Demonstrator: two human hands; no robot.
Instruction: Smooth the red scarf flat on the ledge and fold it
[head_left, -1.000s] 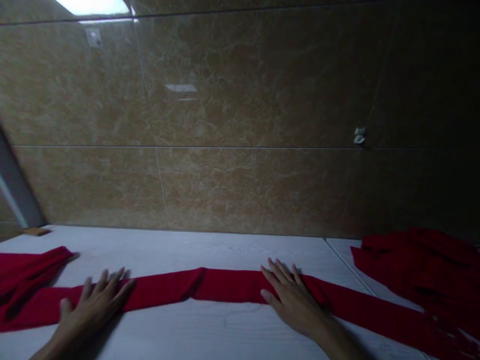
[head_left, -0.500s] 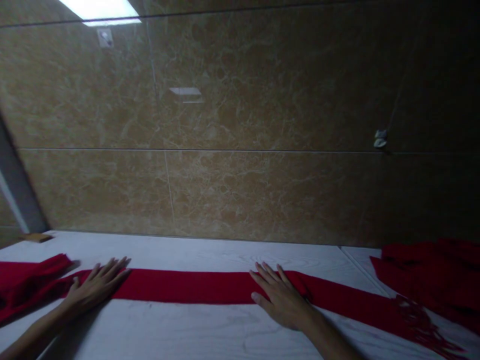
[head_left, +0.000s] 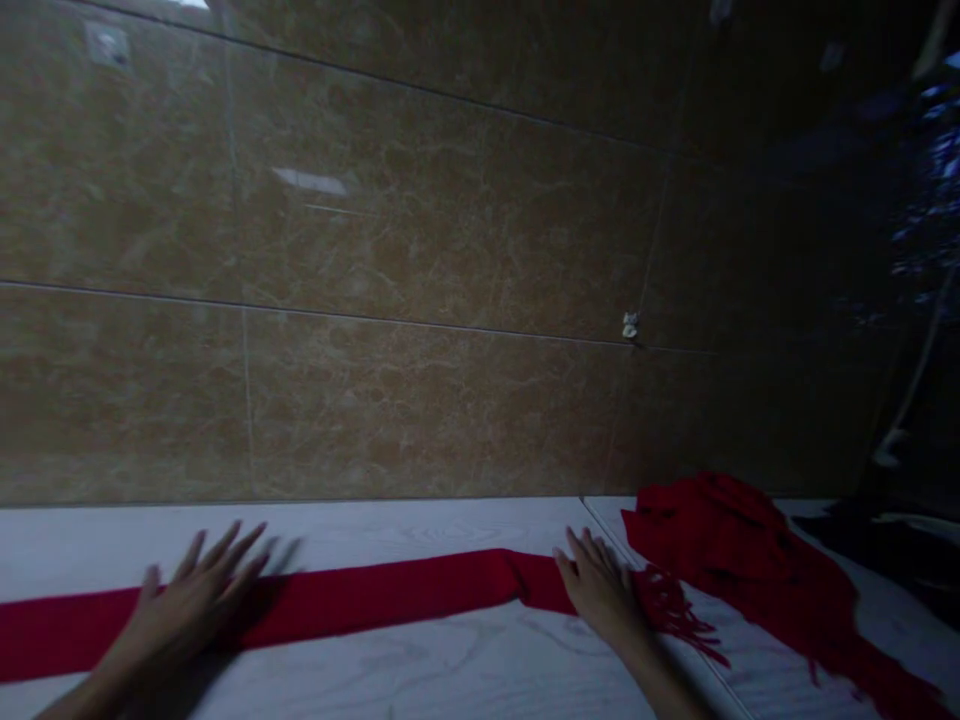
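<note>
A long red scarf (head_left: 390, 592) lies stretched across the white table, folded into a narrow band, with a crease right of the middle and a fringe at its right end. My left hand (head_left: 196, 585) is over the band on the left, fingers spread, a shadow beneath it; whether it touches the cloth I cannot tell. Near the fringed end, my right hand (head_left: 596, 582) rests on the scarf with its fingers stretched out. Neither hand grips anything. The scarf's left end runs out of view.
A heap of red cloth (head_left: 720, 530) with fringe lies on the right of the white table (head_left: 420, 660), past a seam in its top. Behind stands a tiled brown wall (head_left: 420, 400) with a small white fitting (head_left: 630, 325). A dark object (head_left: 885, 550) sits at far right.
The view has turned to the right. My right hand has moved along the scarf toward its fringed end. My left hand's fingers are spread wider, and the bunched cloth at left is out of view.
</note>
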